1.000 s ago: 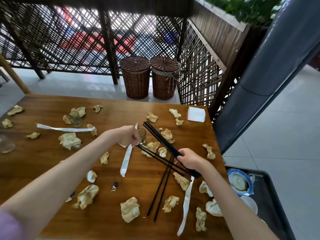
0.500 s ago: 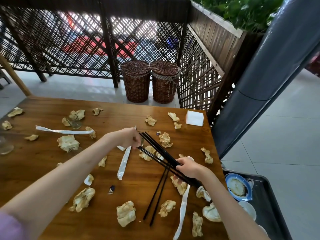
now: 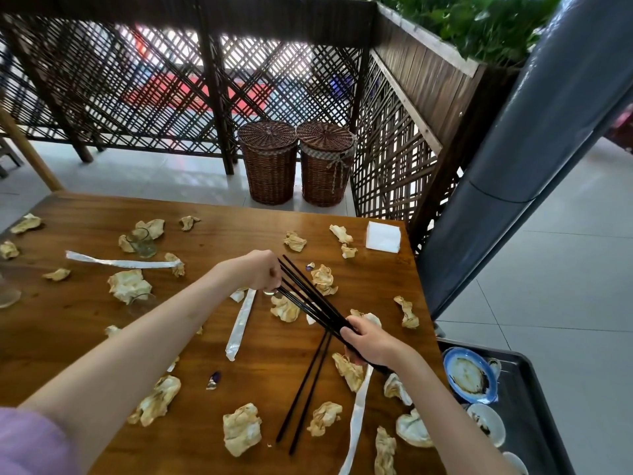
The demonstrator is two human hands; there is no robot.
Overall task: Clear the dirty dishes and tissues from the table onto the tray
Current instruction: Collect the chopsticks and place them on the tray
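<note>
Several black chopsticks (image 3: 310, 301) fan out above the wooden table (image 3: 102, 330). My right hand (image 3: 368, 341) grips their near ends, and my left hand (image 3: 262, 270) pinches their far tips. One more pair of chopsticks (image 3: 306, 392) lies flat on the table below them. Crumpled stained tissues (image 3: 241, 428) and white paper sleeves (image 3: 239, 325) are scattered all over the tabletop. A dark tray (image 3: 534, 416) at the lower right holds a blue-rimmed dirty dish (image 3: 471, 375) and small white bowls (image 3: 488, 423).
Clear glasses (image 3: 142, 243) stand among the tissues at the left, one (image 3: 7, 293) at the left edge. A white napkin stack (image 3: 383, 236) sits at the far right corner. Two wicker baskets (image 3: 298, 162), a lattice fence and a grey column (image 3: 513, 166) stand beyond the table.
My left hand has brought its chopsticks rightward against the bundle in my right hand, so the sticks now fan from one grip. The view has shifted slightly.
</note>
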